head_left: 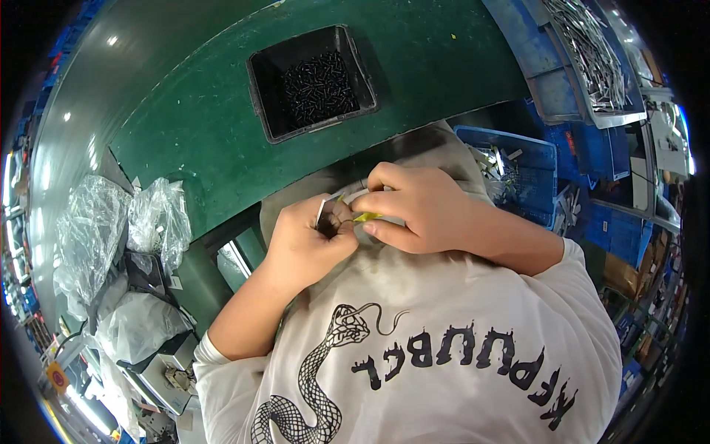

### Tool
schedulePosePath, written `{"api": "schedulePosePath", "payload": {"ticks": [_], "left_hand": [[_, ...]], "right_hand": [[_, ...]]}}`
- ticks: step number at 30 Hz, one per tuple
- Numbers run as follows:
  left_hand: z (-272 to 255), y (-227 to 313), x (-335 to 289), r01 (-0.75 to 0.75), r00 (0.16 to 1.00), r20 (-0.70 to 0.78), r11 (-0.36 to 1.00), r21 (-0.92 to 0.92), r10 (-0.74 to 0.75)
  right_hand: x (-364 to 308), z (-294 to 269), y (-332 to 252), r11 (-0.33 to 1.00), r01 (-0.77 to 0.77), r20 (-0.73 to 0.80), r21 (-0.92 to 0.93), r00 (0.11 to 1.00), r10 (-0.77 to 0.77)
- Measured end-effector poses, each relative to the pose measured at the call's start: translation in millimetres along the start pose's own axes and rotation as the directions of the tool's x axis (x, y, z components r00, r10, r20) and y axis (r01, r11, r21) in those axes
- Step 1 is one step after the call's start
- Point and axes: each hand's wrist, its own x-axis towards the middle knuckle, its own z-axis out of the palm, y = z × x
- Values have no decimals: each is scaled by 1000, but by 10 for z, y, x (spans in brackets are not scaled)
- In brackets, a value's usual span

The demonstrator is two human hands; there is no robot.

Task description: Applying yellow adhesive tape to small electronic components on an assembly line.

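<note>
Both my hands are close together over my lap, in front of my shirt. My left hand point(310, 240) is closed, fingers curled round a thin, pale flat strip point(320, 212) whose end sticks up beside the index finger. From the right comes my right hand point(421, 211), its thumb and fingers pinching a small bright yellow-green piece point(366, 217). This piece reaches toward the fingertips of my left hand. Whether the strip and the yellow-green piece touch is hidden by my fingers.
A black bin point(310, 129) of small dark cylindrical parts stands on the green table point(207, 133). At the right are a blue crate point(547, 81) with many thin metal strips and a blue basket point(543, 159) of loose pieces. Clear plastic bags point(92, 229) lie at the left.
</note>
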Motion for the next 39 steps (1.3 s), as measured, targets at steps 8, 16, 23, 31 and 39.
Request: {"api": "schedulePosePath", "payload": {"ticks": [8, 16, 23, 31, 39], "left_hand": [[-91, 12, 38, 176, 980, 102, 982, -69, -169], [-103, 3, 6, 197, 977, 99, 977, -81, -188], [-34, -48, 8, 16, 998, 66, 952, -307, 5], [5, -109, -4, -11, 992, 122, 966, -259, 44], [6, -96, -26, -86, 988, 126, 994, -70, 95]], "right_hand": [[10, 77, 76, 998, 56, -5, -29, 998, -56], [31, 88, 94, 996, 82, -44, -17, 996, -83], [37, 90, 169, 969, 87, -232, 231, 972, -32], [46, 89, 145, 899, -66, -136, 433, 981, 138], [61, 95, 119, 887, -125, -95, 444, 978, 186]]}}
